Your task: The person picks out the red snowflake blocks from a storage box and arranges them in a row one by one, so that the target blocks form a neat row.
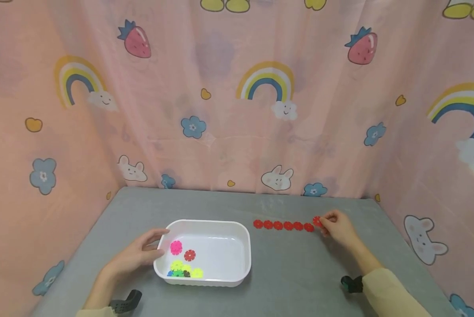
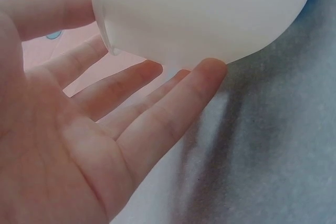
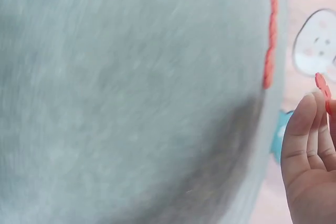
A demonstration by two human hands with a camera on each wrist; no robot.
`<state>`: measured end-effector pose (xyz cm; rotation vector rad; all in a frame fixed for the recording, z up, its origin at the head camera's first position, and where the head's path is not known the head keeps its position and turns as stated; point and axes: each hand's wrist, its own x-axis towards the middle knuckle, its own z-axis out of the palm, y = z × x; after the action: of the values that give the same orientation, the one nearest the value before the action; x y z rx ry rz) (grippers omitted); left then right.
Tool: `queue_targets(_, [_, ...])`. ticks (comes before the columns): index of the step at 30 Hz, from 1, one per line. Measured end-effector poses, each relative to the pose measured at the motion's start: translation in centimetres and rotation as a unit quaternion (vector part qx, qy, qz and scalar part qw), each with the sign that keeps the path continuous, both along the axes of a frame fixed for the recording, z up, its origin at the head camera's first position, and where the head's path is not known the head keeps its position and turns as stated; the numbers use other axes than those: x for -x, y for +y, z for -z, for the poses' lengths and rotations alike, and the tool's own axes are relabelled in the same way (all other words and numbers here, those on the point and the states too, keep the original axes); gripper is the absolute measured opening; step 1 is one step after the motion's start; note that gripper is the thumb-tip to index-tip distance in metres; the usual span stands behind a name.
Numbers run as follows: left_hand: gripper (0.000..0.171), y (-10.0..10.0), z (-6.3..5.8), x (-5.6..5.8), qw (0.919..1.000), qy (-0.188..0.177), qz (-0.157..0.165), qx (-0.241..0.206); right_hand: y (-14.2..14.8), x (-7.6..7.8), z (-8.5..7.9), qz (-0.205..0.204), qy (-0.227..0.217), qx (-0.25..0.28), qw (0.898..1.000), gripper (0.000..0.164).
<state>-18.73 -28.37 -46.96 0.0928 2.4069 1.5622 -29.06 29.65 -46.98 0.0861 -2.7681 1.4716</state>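
Between the thumb and fingertips of my right hand [image 1: 339, 229] is a red plastic snowflake disc [image 1: 317, 221], raised and seen nearly edge-on in the right wrist view. It is beside the right end of a row of several red snowflake discs [image 1: 278, 225] lying on the grey table. My left hand [image 1: 135, 251] touches the left side of a white tray [image 1: 242, 226], its fingers fairly straight and spread against the outer wall in the left wrist view. Inside the tray are a pink disc [image 1: 176, 247], a red disc [image 1: 189, 255] and a cluster of yellow discs [image 1: 197, 273].
Green [image 1: 178, 273], blue and dark discs lie among the yellow ones at the tray's near left corner. Around the grey table [image 1: 292, 273] hangs a pink patterned curtain [image 1: 221, 149]. Dark bands [image 1: 127, 303] show at both wrists.
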Motion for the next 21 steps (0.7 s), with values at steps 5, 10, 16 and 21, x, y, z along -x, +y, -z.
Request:
queue_targets(5, [0.065,0.0,0.0,0.0,1.0000,-0.001,0.000,0.000,0.9,0.7,1.2,0.021,-0.024,-0.025,0.999,0.022])
queue_targets(10, [0.065,0.1,-0.1,-0.1,1.0000,-0.008,0.001,-0.002,1.1,0.8,2.0,0.025,-0.040,-0.058,0.997,0.018])
queue_targets(16, [0.064,0.0,-0.1,-0.2,0.9999,-0.011,0.000,-0.010,0.8,0.8,2.0,0.014,-0.020,-0.093,0.995,0.018])
queue_targets(21, [0.064,0.0,-0.1,-0.1,1.0000,-0.006,0.000,-0.006,0.8,0.8,1.3,0.021,0.000,-0.111,0.994,0.019])
